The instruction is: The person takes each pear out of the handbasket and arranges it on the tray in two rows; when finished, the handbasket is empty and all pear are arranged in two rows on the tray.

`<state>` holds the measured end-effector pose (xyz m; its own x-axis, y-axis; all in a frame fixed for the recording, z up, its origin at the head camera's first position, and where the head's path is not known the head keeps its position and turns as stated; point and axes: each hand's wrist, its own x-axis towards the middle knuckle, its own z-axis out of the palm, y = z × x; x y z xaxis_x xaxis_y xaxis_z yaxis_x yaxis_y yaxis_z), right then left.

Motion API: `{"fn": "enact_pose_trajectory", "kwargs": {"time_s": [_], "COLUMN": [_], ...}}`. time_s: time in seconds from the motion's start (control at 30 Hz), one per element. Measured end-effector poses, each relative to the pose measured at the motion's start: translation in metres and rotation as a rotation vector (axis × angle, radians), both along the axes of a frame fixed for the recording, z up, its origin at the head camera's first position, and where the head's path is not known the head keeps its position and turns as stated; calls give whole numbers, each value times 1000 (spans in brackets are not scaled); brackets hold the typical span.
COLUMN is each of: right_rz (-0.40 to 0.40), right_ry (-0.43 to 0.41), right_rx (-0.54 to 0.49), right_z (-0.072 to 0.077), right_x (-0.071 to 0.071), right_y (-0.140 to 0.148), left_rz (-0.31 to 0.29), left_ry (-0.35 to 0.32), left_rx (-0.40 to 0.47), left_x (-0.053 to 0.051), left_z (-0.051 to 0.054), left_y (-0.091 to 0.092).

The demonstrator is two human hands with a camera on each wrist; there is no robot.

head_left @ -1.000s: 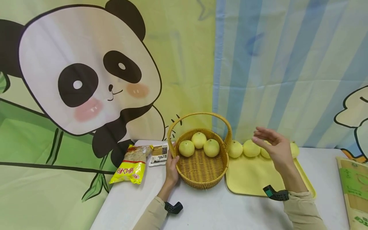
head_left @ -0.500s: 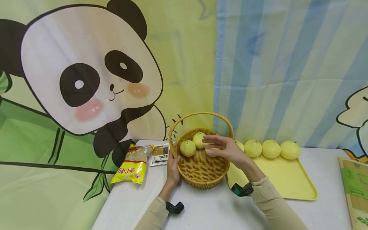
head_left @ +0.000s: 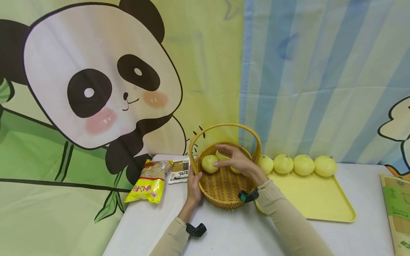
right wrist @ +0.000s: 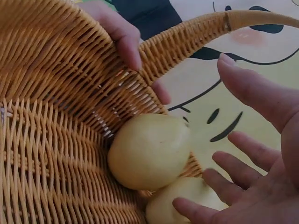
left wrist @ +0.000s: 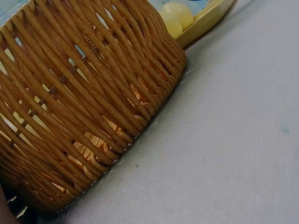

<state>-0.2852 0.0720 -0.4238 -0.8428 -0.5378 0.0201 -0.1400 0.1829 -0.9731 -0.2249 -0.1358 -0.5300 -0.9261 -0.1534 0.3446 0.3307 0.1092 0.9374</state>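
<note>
A wicker basket (head_left: 225,185) with a tall arched handle stands on the table, holding several round pale-yellow fruits (head_left: 208,164) like small melons. My left hand (head_left: 193,188) grips the basket's left rim, its thumb over the edge beside the handle's base in the right wrist view. Over the basket, my right hand (head_left: 236,159) hovers with fingers extended and spread, holding nothing. It partly hides the fruits in the head view. From the right wrist, one fruit (right wrist: 149,151) sits against the basket wall, with another fruit (right wrist: 170,205) partly behind my fingers.
Right of the basket lies a yellow tray (head_left: 314,199), with several more pale-yellow fruits (head_left: 283,164) lined along its back edge. A yellow bag (head_left: 148,183) and a white packet (head_left: 179,171) lie on the left. A green-and-tan package (head_left: 398,206) is at far right.
My right hand has moved left from above the tray to over the basket, fingers still extended. The left hand keeps its grip on the rim.
</note>
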Motion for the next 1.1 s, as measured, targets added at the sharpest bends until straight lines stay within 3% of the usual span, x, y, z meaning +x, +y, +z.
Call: {"fn": "enact_pose_trajectory", "kwargs": {"time_s": [0.1,0.37,0.6,0.9,1.1], "right_rz": [0,39,46,129,127], "right_ry": [12,164,194,330,374], "right_rx": [40,197,232,397,418], "right_z": [-3,-11,-11,-15,-17], "right_x": [-3,-8,-8,-9,-9], "right_y": [-9,-23,-27,-34,-27], "left_rz": [5,0,20,14,4], "left_ry": [-2,8,19,-15,-10], "left_rx": [-8,-3,-11,-9,4], "left_x": [0,0,-1,1,-1], "left_z": [1,5,5,2,1], "left_y": [0,2,1,1,1]}}
